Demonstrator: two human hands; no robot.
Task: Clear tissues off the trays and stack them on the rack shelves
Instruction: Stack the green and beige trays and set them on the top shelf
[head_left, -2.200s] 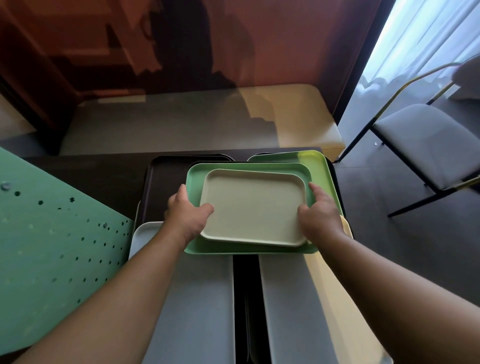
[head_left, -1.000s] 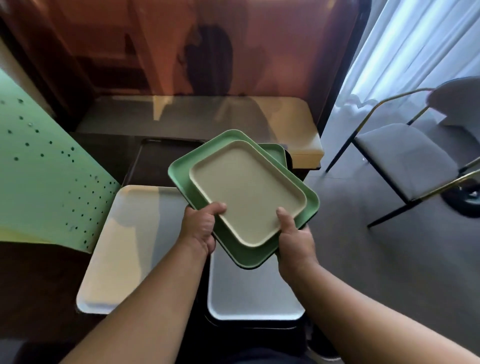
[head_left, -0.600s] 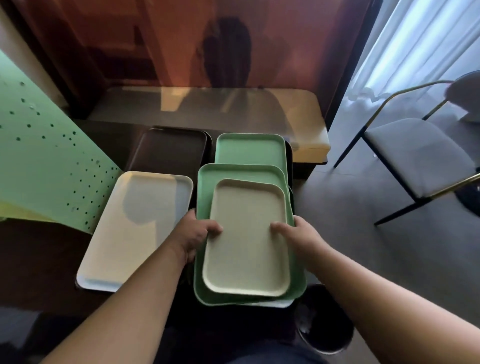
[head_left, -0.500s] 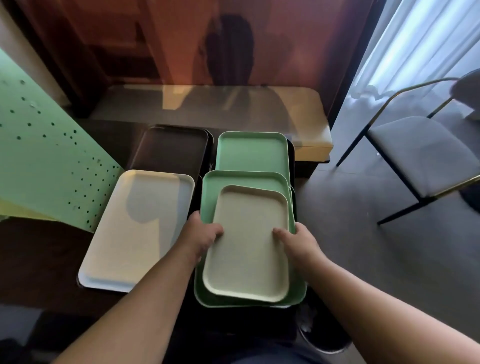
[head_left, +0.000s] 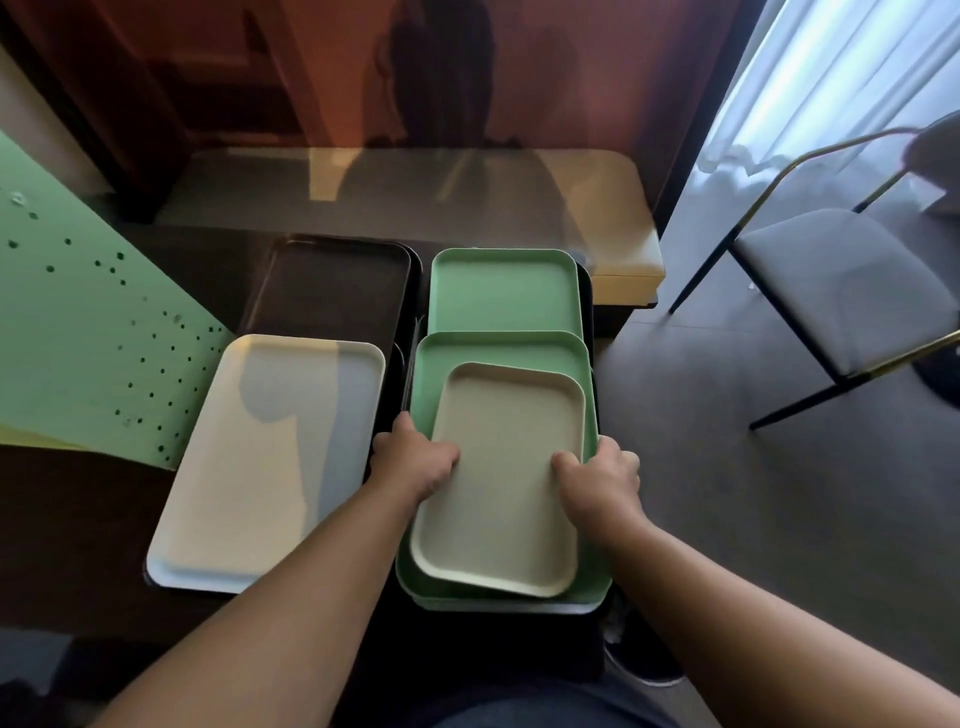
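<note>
A small beige tray (head_left: 506, 478) lies nested in a larger green tray (head_left: 498, 351), and both rest on a stack at the right of the dark rack top. My left hand (head_left: 415, 460) grips the left edges of the two trays, thumb on the beige one. My right hand (head_left: 600, 475) holds their right edges the same way. Behind them lies another green tray (head_left: 504, 291). A big white tray (head_left: 270, 457) sits to the left and a dark brown tray (head_left: 332, 286) behind it. No tissues show on any tray.
A green perforated panel (head_left: 88, 338) leans at the left. A cushioned bench (head_left: 415, 192) stands beyond the rack against a reddish wall. A grey chair with black and gold legs (head_left: 841, 291) stands on the floor to the right, near a bright curtain.
I lifted the beige and green trays, turned them lengthwise, and set them down on the right-hand stack. Over the last half second they have barely shifted, and both hands stay on their edges.
</note>
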